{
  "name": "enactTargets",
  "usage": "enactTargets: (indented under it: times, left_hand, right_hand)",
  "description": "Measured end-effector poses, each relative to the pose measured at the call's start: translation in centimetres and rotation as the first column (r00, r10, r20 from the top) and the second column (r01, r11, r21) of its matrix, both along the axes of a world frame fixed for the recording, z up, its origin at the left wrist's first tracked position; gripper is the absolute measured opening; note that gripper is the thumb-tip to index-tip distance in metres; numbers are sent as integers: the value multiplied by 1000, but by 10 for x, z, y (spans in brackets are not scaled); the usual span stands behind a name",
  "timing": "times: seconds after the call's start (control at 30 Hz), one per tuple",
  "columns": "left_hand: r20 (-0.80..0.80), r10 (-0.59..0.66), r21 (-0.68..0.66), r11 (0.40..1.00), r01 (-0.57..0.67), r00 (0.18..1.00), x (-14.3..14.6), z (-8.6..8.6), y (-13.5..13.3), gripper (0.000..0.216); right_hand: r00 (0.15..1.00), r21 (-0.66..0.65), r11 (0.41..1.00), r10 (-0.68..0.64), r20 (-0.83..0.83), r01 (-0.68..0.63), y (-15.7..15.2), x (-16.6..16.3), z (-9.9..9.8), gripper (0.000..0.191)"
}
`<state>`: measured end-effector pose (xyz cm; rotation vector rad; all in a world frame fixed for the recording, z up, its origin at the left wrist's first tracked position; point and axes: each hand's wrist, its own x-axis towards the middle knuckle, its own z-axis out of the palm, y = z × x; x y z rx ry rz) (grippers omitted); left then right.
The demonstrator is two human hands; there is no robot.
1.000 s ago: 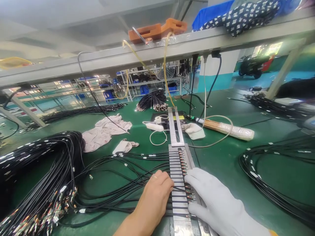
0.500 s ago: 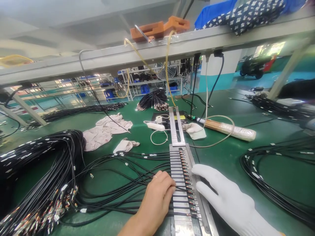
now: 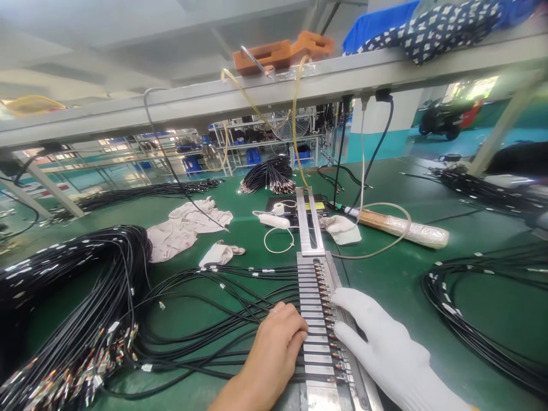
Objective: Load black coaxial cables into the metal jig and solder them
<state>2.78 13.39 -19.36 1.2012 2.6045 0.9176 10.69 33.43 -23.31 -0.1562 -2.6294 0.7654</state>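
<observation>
A slotted metal fixture [image 3: 314, 329] runs away from me, with a row of black cables laid across it side by side. Small metal connectors [image 3: 329, 328] at the cable ends line up along its right side. My bare left hand [image 3: 276, 348] rests at the fixture's left edge, fingers curled closed over a black cable [image 3: 317, 333]; the fingertips are partly hidden. On the right, my right hand [image 3: 377, 337] wears a white glove. Its thumb and forefinger are spread apart, their tips at the connectors, and nothing shows in its grasp. The other cables trail left beneath my left wrist.
A thick cable bundle [image 3: 124, 251] with stripped ends lies at left. Coiled cables [image 3: 445, 297] lie at right. Behind the fixture are white cloths [image 3: 184, 228], a glove [image 3: 220, 254], a black box [image 3: 295, 205] and a wrapped bar [image 3: 402, 225]. A shelf beam [image 3: 192, 103] crosses overhead.
My gloved right hand has shifted slightly left, bringing its fingertips onto the connectors. My left hand stays in nearly the same place on the cable. The view has shifted a little.
</observation>
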Motion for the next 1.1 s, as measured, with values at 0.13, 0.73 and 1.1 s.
enactTargets:
  times: [0.13, 0.73, 1.1]
  left_hand:
    - [-14, -7, 12, 1000, 7, 1000, 1, 0, -1, 20]
    - [-178, -112, 56, 991, 124, 978, -8, -7, -8, 29]
    - [-206, -83, 63, 993, 98, 975, -10, -20, -8, 28]
  right_hand:
    - [997, 61, 998, -1, -81, 6, 0, -9, 0, 42]
    - [977, -88, 992, -66, 201, 85, -10, -15, 35, 50]
    - [976, 40, 999, -1, 216, -8, -16, -19, 34, 62]
